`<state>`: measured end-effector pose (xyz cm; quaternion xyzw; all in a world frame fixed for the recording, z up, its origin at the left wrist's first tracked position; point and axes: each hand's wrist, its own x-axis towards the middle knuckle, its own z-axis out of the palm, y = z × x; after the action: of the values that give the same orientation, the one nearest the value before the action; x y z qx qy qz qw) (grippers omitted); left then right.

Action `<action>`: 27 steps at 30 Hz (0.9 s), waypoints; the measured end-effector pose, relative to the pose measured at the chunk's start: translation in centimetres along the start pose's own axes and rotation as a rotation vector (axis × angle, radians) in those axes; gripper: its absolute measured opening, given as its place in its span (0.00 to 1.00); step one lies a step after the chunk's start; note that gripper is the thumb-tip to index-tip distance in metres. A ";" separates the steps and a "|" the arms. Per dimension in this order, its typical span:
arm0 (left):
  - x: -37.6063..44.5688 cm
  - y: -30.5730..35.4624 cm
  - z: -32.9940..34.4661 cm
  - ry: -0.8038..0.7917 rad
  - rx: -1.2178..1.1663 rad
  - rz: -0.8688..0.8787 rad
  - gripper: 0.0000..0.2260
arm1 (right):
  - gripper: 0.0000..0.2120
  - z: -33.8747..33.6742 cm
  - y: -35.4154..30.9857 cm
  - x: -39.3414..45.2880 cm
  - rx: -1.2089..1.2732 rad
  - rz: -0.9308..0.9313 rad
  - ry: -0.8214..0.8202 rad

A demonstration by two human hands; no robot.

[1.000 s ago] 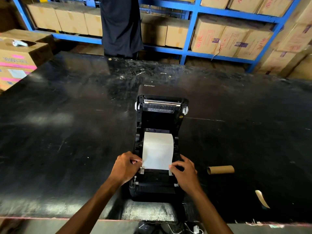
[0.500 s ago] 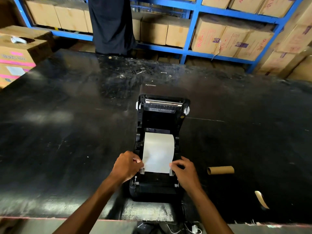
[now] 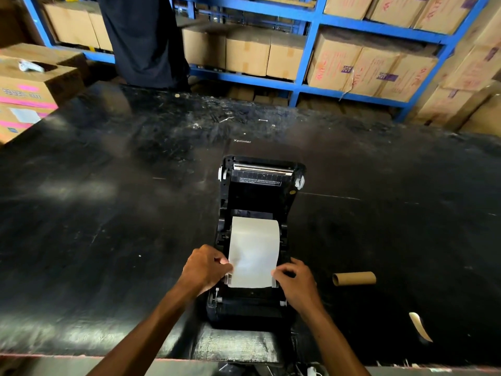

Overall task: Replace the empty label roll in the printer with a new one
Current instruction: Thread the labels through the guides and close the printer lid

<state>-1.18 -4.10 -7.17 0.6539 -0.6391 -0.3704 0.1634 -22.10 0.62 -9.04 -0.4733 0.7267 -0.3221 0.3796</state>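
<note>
— What sits on the scuffed, glossy black table (image 3: 108, 213) in the head view?

— A boxy black plastic label printer (image 3: 257, 240) near the front edge, its lid (image 3: 261, 175) tipped back. A smooth white label roll (image 3: 254, 240) lies in the open bay, its sheet drawn toward the person.

— And the hands?

— The left hand (image 3: 204, 268) has its fingers curled, pinching the sheet's left edge. The right hand (image 3: 296, 283) does the same at the right edge.

— The old roll?

— A bare brown cardboard core tube (image 3: 353, 278) lies on its side to the printer's right, well apart. A curled pale paper strip (image 3: 420, 325) lies nearer the table edge. Beyond, blue metal shelving (image 3: 306, 50) holds cardboard cartons (image 3: 360, 69).
</note>
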 end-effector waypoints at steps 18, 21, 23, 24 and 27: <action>-0.2 -0.4 -1.2 -0.124 -0.036 0.084 0.04 | 0.06 -0.5 -0.4 0.0 0.004 -0.027 0.002; -0.2 -0.4 -1.3 -0.110 -0.062 0.082 0.06 | 0.06 -0.6 -0.4 -0.1 0.003 -0.047 0.024; -0.2 -0.4 -1.3 -0.093 -0.113 0.058 0.06 | 0.06 -0.8 -0.3 -0.2 -0.035 -0.055 0.002; -0.2 -0.4 -1.3 -0.089 -0.120 0.050 0.05 | 0.06 -0.9 -0.3 -0.2 -0.060 -0.058 -0.006; -0.2 -0.5 -1.3 -0.113 -0.052 0.070 0.04 | 0.05 -1.1 -0.4 -0.2 -0.084 -0.063 -0.015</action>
<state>0.07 -4.14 -6.54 0.6047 -0.6601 -0.4172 0.1567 -22.84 0.79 -8.07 -0.5137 0.7215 -0.2995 0.3547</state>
